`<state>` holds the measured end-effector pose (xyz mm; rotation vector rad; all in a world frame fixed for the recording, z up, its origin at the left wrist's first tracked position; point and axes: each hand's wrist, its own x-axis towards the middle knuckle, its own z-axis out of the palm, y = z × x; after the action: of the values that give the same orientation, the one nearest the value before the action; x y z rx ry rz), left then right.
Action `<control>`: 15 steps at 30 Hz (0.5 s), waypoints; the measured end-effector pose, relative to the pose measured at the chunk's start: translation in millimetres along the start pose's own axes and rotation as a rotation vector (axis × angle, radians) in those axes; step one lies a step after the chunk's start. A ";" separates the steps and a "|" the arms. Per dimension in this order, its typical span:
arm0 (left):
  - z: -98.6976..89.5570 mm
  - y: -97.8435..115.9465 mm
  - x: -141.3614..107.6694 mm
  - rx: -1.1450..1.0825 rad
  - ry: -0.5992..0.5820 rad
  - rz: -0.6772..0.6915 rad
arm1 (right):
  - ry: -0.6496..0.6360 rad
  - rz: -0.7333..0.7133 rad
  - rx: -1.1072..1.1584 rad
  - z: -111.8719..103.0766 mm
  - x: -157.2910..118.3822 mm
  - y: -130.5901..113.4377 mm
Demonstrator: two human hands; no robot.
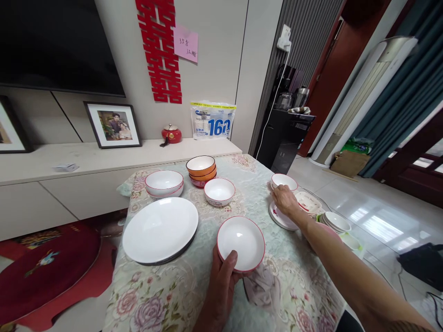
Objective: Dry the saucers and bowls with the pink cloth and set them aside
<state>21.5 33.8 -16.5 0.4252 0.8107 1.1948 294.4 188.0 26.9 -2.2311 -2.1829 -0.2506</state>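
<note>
My left hand (224,281) grips a white bowl with a red rim (241,242), its thumb inside the rim, above the near part of the table. At the right side of the table, my right hand (285,199) is closed at the near rim of another red-rimmed white bowl (285,181); its fingertips are partly hidden. Below that hand sits a stack of small plates (282,219). A crumpled grey cloth (263,286) lies just beneath the left-hand bowl. One more red-rimmed bowl (219,192) stands alone near the table's middle.
Large white oval plates (161,229) lie at left, with two stacked bowls (164,182) behind. Orange bowls (201,167) are stacked at the back. A square dish (308,203) and small stacked bowls (336,222) line the right edge. A cabinet (155,159) borders the far side.
</note>
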 end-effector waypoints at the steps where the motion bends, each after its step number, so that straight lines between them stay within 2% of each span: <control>1: 0.5 1.5 -1.1 0.001 -0.004 -0.003 | 0.033 0.038 -0.013 -2.0 1.9 1.1; 3: 1.8 4.9 -3.7 0.002 -0.014 -0.007 | 0.060 0.110 -0.040 -4.6 5.6 4.8; 6: 3.4 8.0 -6.8 -0.003 -0.016 -0.007 | 0.021 0.158 -0.051 -4.8 9.2 11.2; 10: 3.6 5.6 -6.2 -0.012 0.001 0.001 | -0.043 0.166 -0.043 -3.7 9.8 16.0; 15: 3.8 1.4 -3.3 -0.025 0.016 0.014 | -0.055 0.160 -0.010 -12.9 8.3 15.3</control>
<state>22.9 31.7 -12.0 0.4019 0.8074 1.2210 308.3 194.2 42.2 -2.4298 -2.0162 -0.2005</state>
